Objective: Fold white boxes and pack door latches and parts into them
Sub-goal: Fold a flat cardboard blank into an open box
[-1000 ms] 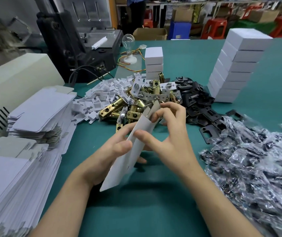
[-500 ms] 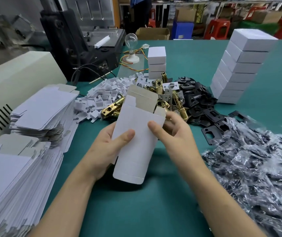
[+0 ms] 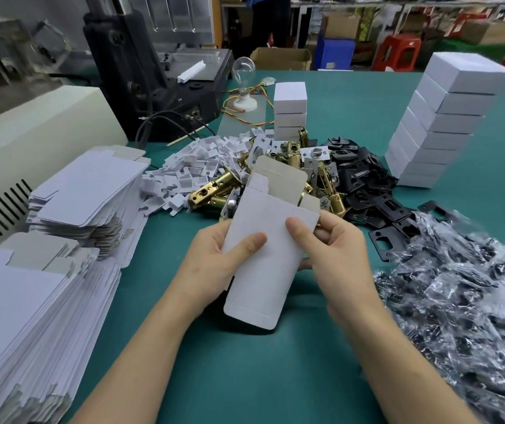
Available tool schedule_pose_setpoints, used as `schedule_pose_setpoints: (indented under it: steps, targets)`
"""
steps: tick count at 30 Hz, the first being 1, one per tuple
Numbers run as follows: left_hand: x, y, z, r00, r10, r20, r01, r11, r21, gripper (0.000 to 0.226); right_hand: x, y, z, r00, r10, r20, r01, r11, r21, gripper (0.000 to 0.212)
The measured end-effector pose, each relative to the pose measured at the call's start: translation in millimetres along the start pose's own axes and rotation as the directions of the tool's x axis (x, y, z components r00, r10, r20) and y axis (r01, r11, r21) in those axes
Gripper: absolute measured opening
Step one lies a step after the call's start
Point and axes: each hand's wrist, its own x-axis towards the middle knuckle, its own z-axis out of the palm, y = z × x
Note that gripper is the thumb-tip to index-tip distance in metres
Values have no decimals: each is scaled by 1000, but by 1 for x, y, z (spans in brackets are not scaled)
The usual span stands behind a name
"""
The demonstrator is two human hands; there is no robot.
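white box blank held above table, left hand and right hand fingers clamped on its sides

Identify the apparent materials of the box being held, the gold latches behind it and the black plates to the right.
Box blank: thin paperboard, matte white outside, grey-brown inside on the open flaps. Door latches: likely brass-plated metal, given the shiny gold reflections. Strike plates: probably painted or coated metal, flat stamped black with cutouts.
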Motion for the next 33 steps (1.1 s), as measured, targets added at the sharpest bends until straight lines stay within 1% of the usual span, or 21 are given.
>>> schedule_pose_setpoints:
  steps: [2, 4, 5, 8, 11, 14, 17, 22, 24, 27, 29, 31, 33]
  targets:
    - [1, 1, -1, 996, 72, -46, -68, 994, 91, 42, 1, 0, -1, 1000, -8, 0, 8, 999, -33, 21]
    - [2, 1, -2, 991, 120, -66, -114, 989, 95, 61, 1, 1, -1, 1000, -25, -15, 24, 997, -76, 31]
    - [3, 0, -3, 989, 133, -68, -127, 988, 89, 67, 1, 2, -1, 999, -33, -19, 31, 995, -90, 36]
    - [4, 0, -5, 986, 159, -51, -153, 983, 100, 70, -1, 4, 1, 996, -86, -37, 80, 985, -151, 42]
    - [4, -2, -4, 986, 166, -19, -164, 982, 92, 69, -1, 1, 1, 988, -154, -32, 148, 979, -142, 38]
    - [3, -2, -4, 981, 193, -15, -191, 978, 85, 66, -2, -2, 2, 981, -193, -12, 190, 974, -120, 36]
    - [1, -1, -5, 975, 221, 15, -221, 974, 48, 62, -2, -2, 2, 977, -214, -14, 209, 967, -145, 35]
    - [-2, -1, -4, 969, 238, 69, -241, 970, 41, 44, 0, -2, 0, 985, -167, 31, 170, 974, -148, 26]
    - [-1, 0, -2, 971, 234, 43, -235, 972, 27, 33, 0, -1, 0, 989, -135, 52, 142, 978, -150, 21]
    - [1, 1, -2, 967, 248, -60, -245, 968, 52, 16, 0, 0, 2, 993, -81, 80, 92, 986, -138, 16]
    - [3, -1, -3, 957, 272, -102, -261, 959, 107, 15, 0, 0, 3, 996, -28, 89, 38, 994, -105, 15]
    - [4, -3, -3, 951, 291, -107, -273, 950, 153, 14, 1, 0, 2, 995, 14, 95, -6, 996, -86, 9]
    - [4, -3, -3, 948, 302, -104, -280, 943, 180, 12, 1, 0, 1, 995, 38, 97, -28, 995, -98, 9]
